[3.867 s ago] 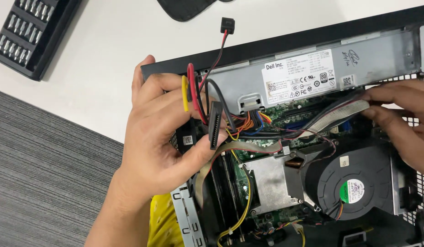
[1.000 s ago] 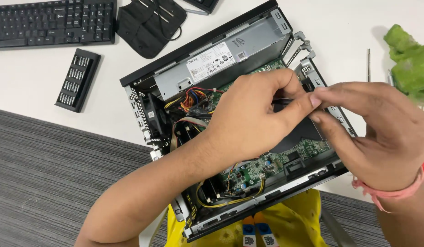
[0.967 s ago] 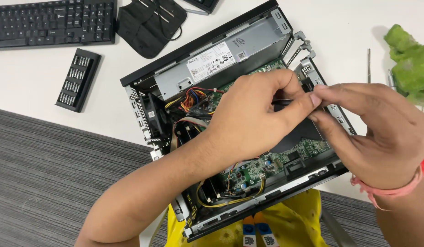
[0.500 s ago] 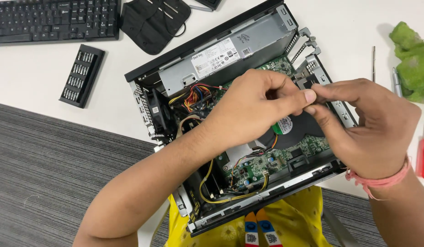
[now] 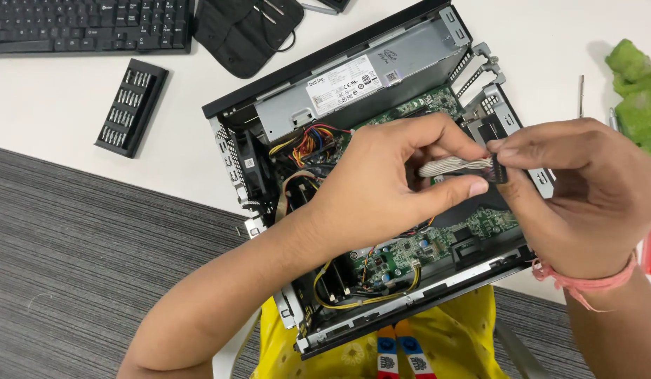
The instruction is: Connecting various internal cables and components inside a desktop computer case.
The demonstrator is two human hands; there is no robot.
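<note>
Left hand (image 5: 381,189) pinches the grey ribbon cable (image 5: 452,166); right hand (image 5: 585,203), at three o'clock, pinches its black connector (image 5: 499,168) above the open computer case (image 5: 269,112).

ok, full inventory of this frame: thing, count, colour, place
computer case: 1, black, open, centre of white table
power supply: 1, grey metal, case's far side
circuit board: 1, green, inside case
ribbon cable: 1, grey, black connector, held above the case
keyboard: 1, black, top left
bit holder: 1, black, left of case
tool pouch: 1, black, top centre
cloth: 1, green, right edge
left hand: pinches cable
right hand: grips connector, pink wristband
</note>
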